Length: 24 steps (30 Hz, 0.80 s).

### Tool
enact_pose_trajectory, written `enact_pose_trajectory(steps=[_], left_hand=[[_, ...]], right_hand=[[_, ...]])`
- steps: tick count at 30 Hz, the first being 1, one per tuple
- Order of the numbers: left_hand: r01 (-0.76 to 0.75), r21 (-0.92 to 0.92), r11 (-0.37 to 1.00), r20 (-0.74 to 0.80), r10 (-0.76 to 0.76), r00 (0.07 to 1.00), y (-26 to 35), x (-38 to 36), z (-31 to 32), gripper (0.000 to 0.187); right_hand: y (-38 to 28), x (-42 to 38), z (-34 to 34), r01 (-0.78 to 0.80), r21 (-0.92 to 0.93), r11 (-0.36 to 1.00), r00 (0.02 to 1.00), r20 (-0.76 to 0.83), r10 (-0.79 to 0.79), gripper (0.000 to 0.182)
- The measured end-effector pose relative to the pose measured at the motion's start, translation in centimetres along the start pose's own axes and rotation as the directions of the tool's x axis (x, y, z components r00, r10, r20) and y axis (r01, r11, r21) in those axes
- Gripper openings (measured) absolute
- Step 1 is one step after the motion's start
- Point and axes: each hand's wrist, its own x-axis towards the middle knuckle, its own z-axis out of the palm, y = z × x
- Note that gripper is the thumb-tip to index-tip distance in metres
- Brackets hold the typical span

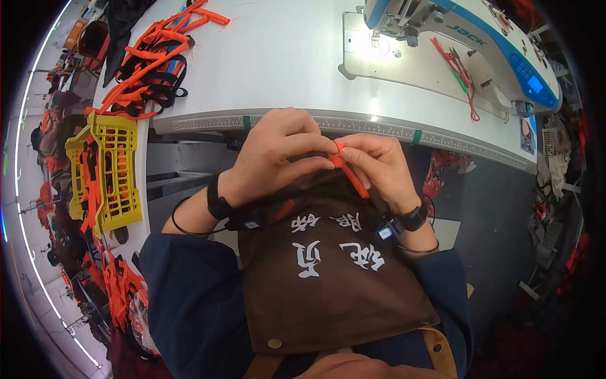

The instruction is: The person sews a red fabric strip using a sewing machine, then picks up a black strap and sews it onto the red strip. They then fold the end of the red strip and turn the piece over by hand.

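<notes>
A narrow orange fabric strip (355, 179) is held between my two hands, in front of the table edge and above the brown apron. My left hand (284, 146) pinches its upper end between thumb and fingertips. From the other side, my right hand (377, 165) grips the same strip close by, thumb and fingers closed on it. The strip bends round near the fingertips, and its loose end hangs down toward the apron. Part of it is hidden by the fingers.
A sewing machine (467, 38) stands at the table's back right, with red-handled tweezers or snips (459, 72) beside it. Orange and black strips (151, 69) lie in a heap at the left. A yellow basket (120, 218) hangs by the left edge. A ruler (353, 124) lines the front edge.
</notes>
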Motion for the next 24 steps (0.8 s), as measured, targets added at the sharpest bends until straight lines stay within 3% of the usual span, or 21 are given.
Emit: enact_pose_trajectory(steps=[2, 9, 11, 17, 20, 23, 24], left_hand=[[-0.034, 0.083, 0.996, 0.055, 0.029, 0.998, 0.1, 0.2, -0.5, 0.016], [0.062, -0.08, 0.995, 0.049, -0.058, 0.997, -0.1, 0.7, -0.2, 0.013], [0.064, -0.064, 0.996, 0.061, -0.06, 0.996, 0.0, 0.8, -0.5, 0.013], [0.246, -0.27, 0.931, 0.154, -0.21, 0.966, 0.4, 0.9, -1.1, 0.015], [0.241, -0.277, 0.93, 0.128, -0.213, 0.969, 0.2, 0.9, -1.0, 0.015], [-0.009, -0.052, 0.999, 0.009, 0.009, 1.0, -0.4, 1.0, -0.9, 0.015], [0.038, -0.088, 0.995, -0.005, -0.039, 0.999, -0.2, 1.0, -0.9, 0.015]], right_hand=[[-0.3, 0.0, -0.1, -0.022, 0.018, 1.0, 0.999, 0.028, 0.022, 0.022], [0.2, 0.0, 0.3, -0.037, 0.069, 0.997, 0.999, 0.014, 0.036, 0.018], [0.3, -0.2, 0.4, -0.035, 0.017, 0.999, 0.999, -0.014, 0.035, 0.018], [0.2, -0.7, 0.5, 0.026, -0.067, 0.997, 0.999, -0.04, -0.028, 0.019], [-0.1, -0.7, 0.8, 0.039, -0.056, 0.998, 0.997, -0.057, -0.042, 0.018], [0.1, -0.7, 1.2, 0.076, -0.06, 0.995, 0.994, -0.075, -0.08, 0.018], [0.1, -0.7, 1.4, 0.094, -0.067, 0.993, 0.992, -0.081, -0.099, 0.018]])
